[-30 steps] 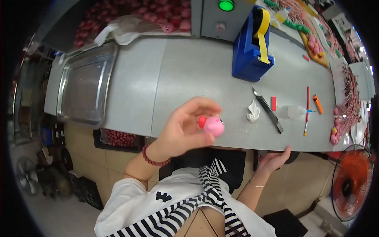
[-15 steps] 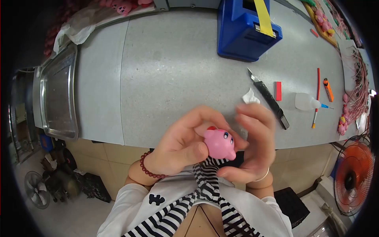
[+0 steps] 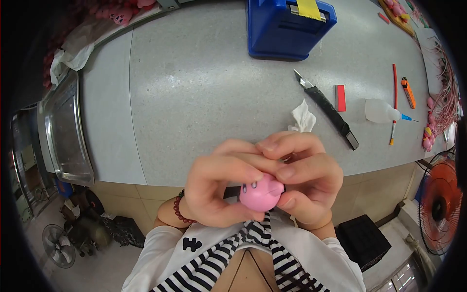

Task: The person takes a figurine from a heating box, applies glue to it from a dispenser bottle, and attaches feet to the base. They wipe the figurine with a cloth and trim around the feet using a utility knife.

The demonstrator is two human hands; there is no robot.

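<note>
A small round pink figure (image 3: 260,193) with dark eyes is held between both hands, just over the front edge of the grey table (image 3: 194,97). My left hand (image 3: 216,182) wraps round it from the left, thumb below and fingers above. From the right, my right hand (image 3: 309,180) has its thumb and fingers closed on the figure's side. The fingertips of both hands meet above the figure. Behind my right hand lies a crumpled white tissue (image 3: 303,117). Further right is a black-handled craft knife (image 3: 331,114).
A blue tape dispenser (image 3: 279,34) stands at the back. To the right lie a red block (image 3: 340,98), a needle-tipped bottle (image 3: 382,111), a thin brush (image 3: 394,97) and an orange cutter (image 3: 408,92). A metal tray (image 3: 68,131) is at the far left.
My right hand has come up from the table's front edge and closed on the pink figure. The figure has been turned, its eyes now facing left. The view has shifted closer to the table.
</note>
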